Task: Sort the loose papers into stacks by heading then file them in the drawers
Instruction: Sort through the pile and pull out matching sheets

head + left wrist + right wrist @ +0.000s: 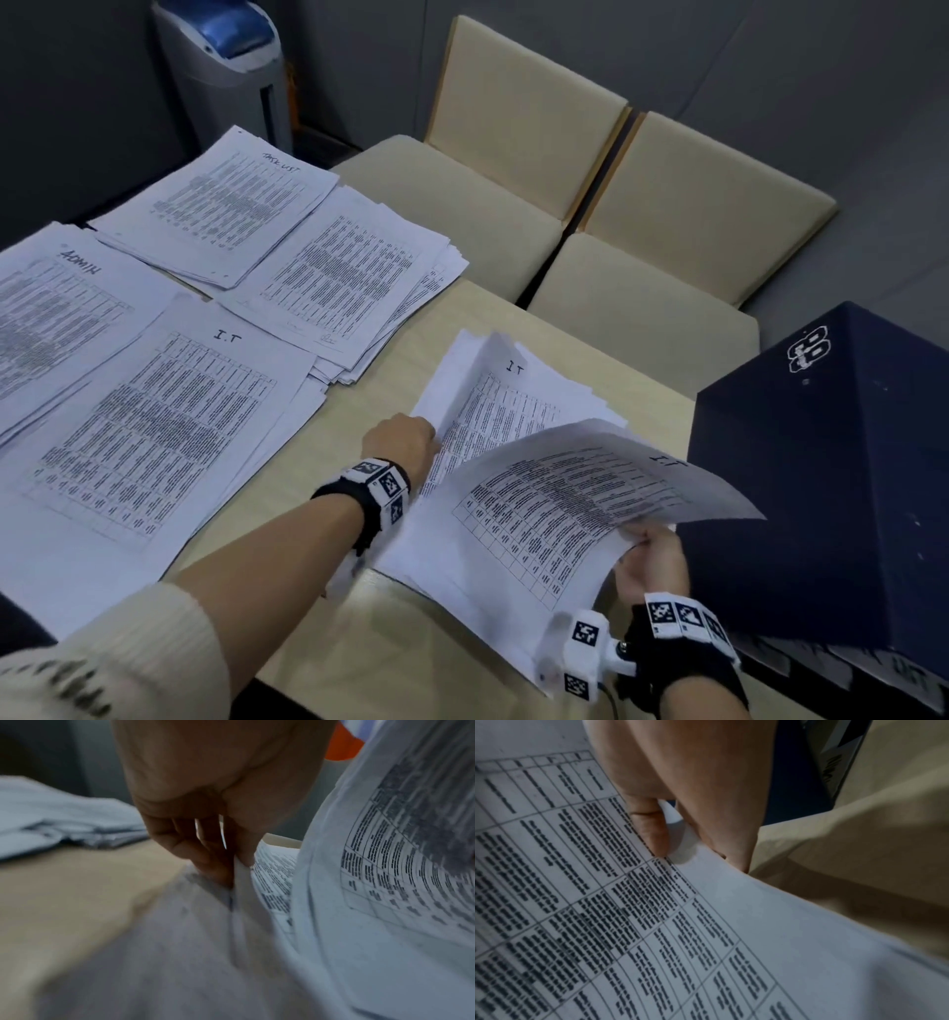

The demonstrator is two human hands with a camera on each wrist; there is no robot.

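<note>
A loose pile of printed sheets (518, 406) headed "I.T" lies near the table's right side. My left hand (405, 442) pinches the left edge of a raised sheet (240, 880) in that pile, thumb on top. My right hand (649, 557) pinches the lower right edge of another "I.T" sheet (575, 493), lifted and curved above the pile; the right wrist view shows thumb and fingers (652, 829) gripping it. Sorted stacks lie to the left: "I.T" (154, 426), "ADMIN" (51, 318), "TASK LIST" (226, 205) and one more (344, 277).
A dark blue drawer unit (821, 462) stands at the table's right edge. Two cream chairs (513, 154) are pushed in on the far side. A grey and blue bin (226, 67) stands at the back left. Bare tabletop (287, 514) shows between the stacks and my left arm.
</note>
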